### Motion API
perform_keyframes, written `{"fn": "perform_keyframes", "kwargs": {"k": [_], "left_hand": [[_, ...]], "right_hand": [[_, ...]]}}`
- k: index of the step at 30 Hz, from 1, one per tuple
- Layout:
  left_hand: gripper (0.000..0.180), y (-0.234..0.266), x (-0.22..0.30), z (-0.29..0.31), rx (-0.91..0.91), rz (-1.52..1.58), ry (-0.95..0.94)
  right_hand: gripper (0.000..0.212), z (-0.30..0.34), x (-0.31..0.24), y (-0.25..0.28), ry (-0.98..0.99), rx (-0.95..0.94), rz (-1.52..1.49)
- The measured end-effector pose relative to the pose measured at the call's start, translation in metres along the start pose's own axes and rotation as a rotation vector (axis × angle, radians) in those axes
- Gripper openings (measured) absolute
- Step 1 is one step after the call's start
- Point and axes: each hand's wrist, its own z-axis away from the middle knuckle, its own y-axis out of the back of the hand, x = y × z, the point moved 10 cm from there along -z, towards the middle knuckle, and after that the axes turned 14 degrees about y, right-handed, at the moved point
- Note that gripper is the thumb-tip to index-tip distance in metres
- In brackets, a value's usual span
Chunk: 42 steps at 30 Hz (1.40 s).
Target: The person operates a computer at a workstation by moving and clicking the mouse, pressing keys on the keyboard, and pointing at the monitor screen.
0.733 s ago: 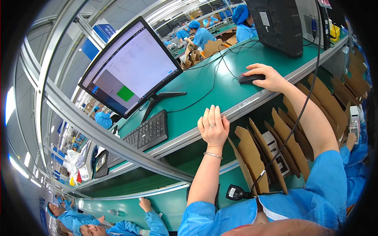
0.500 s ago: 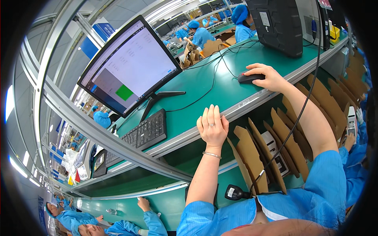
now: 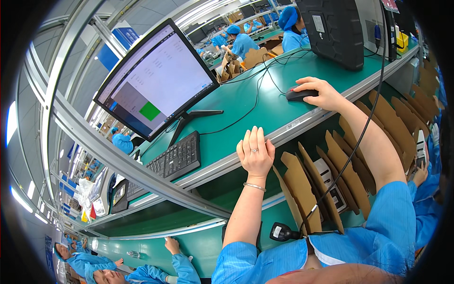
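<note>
My right hand point(image 3: 327, 94) lies over a black computer mouse point(image 3: 295, 96) on the green upper shelf point(image 3: 236, 104), its fingers curved on top. A cable trails back from the mouse. With fingers stretched out and holding nothing, my left hand point(image 3: 256, 154) rests at the shelf's metal front edge point(image 3: 302, 120). Left of it is a black keyboard point(image 3: 176, 158). Behind the keyboard stands a tilted monitor point(image 3: 151, 78) on a black foot; its screen is mostly white with a green block.
Below the shelf, cardboard dividers point(image 3: 294, 189) hold white devices point(image 3: 325, 173). A handheld scanner point(image 3: 283, 232) lies near my chest, and its cable rises past my right arm. A black case point(image 3: 330, 33) stands at the far right. Co-workers in blue sit around, one hand point(image 3: 172, 245) at lower left.
My hands, the mouse and the screen look the same. At the far right, a co-worker's hand and the white device in it have shifted slightly.
</note>
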Motion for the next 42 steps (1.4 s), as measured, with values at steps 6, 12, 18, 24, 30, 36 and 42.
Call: {"fn": "perform_keyframes", "kwargs": {"k": [6, 12, 18, 24, 30, 36, 42], "left_hand": [[0.031, 0.001, 0.001, -0.001, -0.001, 0.006, -0.003], [0.031, 0.0, 0.0, -0.001, 0.0, -0.003, -0.004], [0.031, -0.001, 0.0, 0.0, -0.003, 0.002, -0.003], [0.031, 0.0, 0.0, -0.001, -0.007, 0.02, -0.001], [0.032, 0.001, 0.0, 0.0, 0.012, 0.025, 0.0], [0.033, 0.001, -0.002, 0.001, 0.008, 0.035, 0.004], [0.032, 0.001, -0.002, 0.001, 0.008, 0.04, 0.007]], "right_hand": [[0.038, -0.001, 0.001, 0.0, 0.01, -0.002, 0.024], [0.039, -0.001, -0.002, 0.0, 0.012, -0.002, 0.016], [0.04, -0.001, -0.001, 0.0, 0.021, -0.008, 0.048], [0.039, -0.001, -0.002, 0.0, 0.021, -0.013, 0.022], [0.041, -0.001, -0.008, -0.002, 0.05, -0.033, -0.07], [0.04, -0.002, -0.009, -0.003, 0.042, -0.037, -0.068], [0.04, -0.002, -0.008, -0.003, 0.05, -0.031, -0.053]]}}
